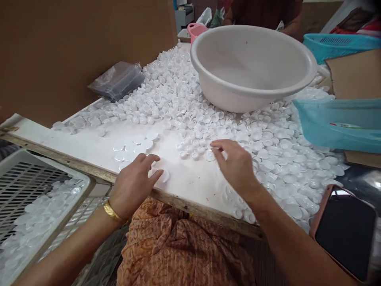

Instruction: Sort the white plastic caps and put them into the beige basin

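Observation:
My left hand (pixel 133 176) is over the front edge of the white table, thumb and fingers apart. A small white disc-like piece (pixel 164 176) lies by its thumb. Beyond that hand is a group of flat white discs (pixel 137 147). My right hand (pixel 235 165) is at the near edge of a spread of small white cup-like pieces (pixel 195 147). Its thumb and forefinger almost meet in a pinch; whatever is between them is too small to make out. A round white saucer-like piece (pixel 209 155) lies just below those fingertips.
A large white basin (pixel 253 89) stands on the heaped pieces. Blue baskets (pixel 342 123) and a phone (pixel 345 234) are at right. A plastic-wrapped pack (pixel 119 79) lies beside a brown board (pixel 74 47). A crate (pixel 83 180) of white pieces stands lower left. Another person (pixel 264 16) is opposite.

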Demonstrator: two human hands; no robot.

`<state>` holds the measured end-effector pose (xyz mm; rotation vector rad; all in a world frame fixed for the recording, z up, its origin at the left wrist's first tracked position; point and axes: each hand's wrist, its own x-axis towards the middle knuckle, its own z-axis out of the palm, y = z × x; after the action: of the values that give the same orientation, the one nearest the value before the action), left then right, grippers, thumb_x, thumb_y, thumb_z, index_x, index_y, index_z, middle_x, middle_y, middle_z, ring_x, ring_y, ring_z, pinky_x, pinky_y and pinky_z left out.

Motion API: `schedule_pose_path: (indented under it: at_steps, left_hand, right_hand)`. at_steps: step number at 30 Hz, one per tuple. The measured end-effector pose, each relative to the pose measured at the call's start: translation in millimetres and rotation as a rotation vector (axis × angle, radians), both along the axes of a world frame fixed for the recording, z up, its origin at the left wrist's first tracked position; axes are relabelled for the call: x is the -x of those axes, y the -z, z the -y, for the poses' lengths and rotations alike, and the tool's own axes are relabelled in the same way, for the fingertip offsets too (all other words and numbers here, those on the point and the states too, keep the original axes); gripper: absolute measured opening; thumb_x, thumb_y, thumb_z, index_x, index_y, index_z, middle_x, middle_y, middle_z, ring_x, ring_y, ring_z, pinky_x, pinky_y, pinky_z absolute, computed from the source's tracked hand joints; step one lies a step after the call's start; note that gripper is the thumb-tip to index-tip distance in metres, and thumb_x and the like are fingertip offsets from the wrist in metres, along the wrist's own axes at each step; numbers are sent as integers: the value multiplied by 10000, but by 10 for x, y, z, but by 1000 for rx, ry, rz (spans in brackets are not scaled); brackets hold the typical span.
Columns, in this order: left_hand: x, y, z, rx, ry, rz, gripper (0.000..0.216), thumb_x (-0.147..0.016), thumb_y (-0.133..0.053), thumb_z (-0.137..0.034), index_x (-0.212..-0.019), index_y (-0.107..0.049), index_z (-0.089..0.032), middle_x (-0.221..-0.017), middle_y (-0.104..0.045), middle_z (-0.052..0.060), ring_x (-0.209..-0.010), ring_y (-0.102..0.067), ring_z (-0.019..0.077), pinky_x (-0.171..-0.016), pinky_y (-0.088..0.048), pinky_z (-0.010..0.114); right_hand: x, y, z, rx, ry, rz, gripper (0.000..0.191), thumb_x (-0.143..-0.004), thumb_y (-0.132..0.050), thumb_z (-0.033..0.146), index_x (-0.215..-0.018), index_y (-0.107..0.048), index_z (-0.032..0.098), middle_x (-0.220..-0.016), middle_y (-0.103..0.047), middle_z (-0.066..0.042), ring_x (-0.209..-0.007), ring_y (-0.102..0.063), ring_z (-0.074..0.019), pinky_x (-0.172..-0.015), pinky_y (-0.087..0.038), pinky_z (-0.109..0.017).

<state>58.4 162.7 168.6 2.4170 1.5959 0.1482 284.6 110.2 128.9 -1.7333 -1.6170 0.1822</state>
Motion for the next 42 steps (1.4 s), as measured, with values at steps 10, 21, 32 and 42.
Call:
schedule_pose_path:
  at_steps: [10,21,32,42]
  left_hand:
    - [-1314,426,179,106,321,84,326,-799,-507,-428,-953,-560,-146,-911,-576,92,-814,-568,229,-649,-428,305]
    - [-978,504,122,605,161,539,335,-729,-534,-218,-1054,-611,-194,-678,-613,-15,-549,-572,117,-554,-445,227]
    - [-326,311,-33,474,-28,545,245,-754,-518,-255,-965,-614,-175,-619,-605,-8,-522,-578,127,-541,-461,238]
    - [-548,352,-85,546,-22,544,104,-738,-513,-175,-830,-562,-181,-522,-564,-45,-437,-560,110,-466,-438,210]
  right_hand:
    - [-375,39,-98,92,150,78,129,-800,-501,204,-807,-630,207,-832,-641,-12,-719,-568,-156,-664,-416,-285]
    - [-228,82,-70,15,11,166,142,-832,-477,185,-880,-611,190,-882,-632,-48,-871,-534,-202,-766,-423,-320]
    - [263,105,-149,123,-194,399,180,-797,-573,192,-972,-612,178,-1002,-590,-76,-969,-460,-235,-805,-381,-364]
    - [294,259,-33,276,-239,21,221,-761,-624,227,-945,-513,177,-852,-593,-32,-812,-523,-174,-698,-417,-291]
